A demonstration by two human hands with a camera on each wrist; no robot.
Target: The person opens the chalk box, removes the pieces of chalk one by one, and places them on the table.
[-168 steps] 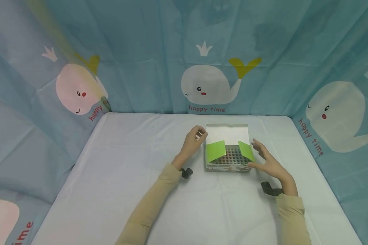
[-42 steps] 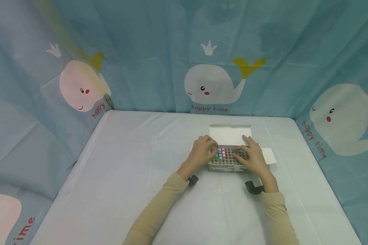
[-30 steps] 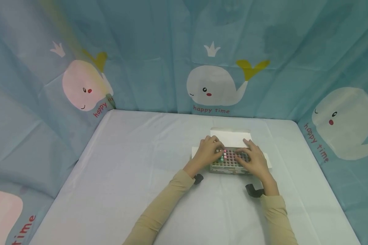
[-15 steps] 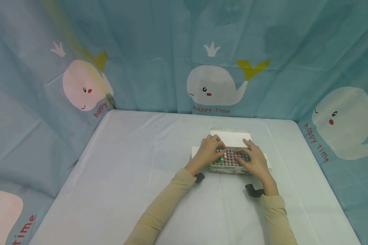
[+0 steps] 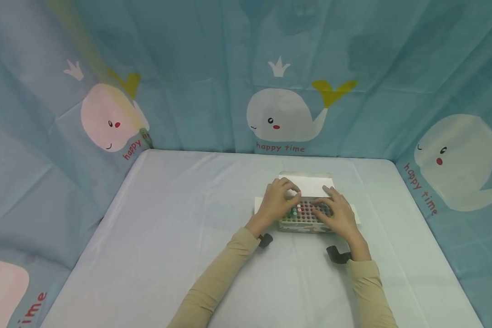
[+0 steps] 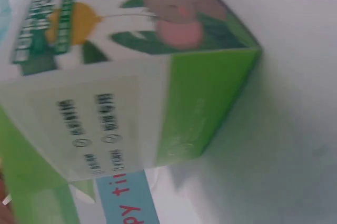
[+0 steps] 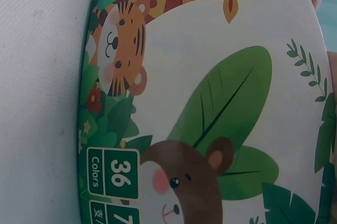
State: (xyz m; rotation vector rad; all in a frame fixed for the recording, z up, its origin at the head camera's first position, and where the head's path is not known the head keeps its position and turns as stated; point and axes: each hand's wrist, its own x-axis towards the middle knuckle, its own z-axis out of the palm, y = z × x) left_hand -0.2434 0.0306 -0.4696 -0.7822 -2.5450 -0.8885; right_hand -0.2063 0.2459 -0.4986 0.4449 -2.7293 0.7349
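Note:
A carton (image 5: 307, 226) printed with animals and "36 Colors" stands on the table, packed with rows of small colored pens (image 5: 305, 217) seen end-on. My left hand (image 5: 275, 200) is over the left rows. Its thumb and index finger meet, pinching what looks like a felt-tip pen, mostly hidden by the fingers. In the left wrist view, a thin white streak (image 6: 6, 200) shows beside skin at the edge. My right hand (image 5: 338, 213) rests on the right rows with its thumb and fingers spread, holding nothing visible.
The carton's white lid (image 5: 309, 184) is folded back, and its side flaps lie outward. White cloth covers the table (image 5: 168, 228). Blue whale-print curtains (image 5: 205, 114) surround it. A black wrist mount (image 5: 338, 255) sits under the right wrist.
The green side flaps that covered the pens are folded outward. Both hands have moved in over the rows. In the last half second my left hand rises slightly; the right stays put.

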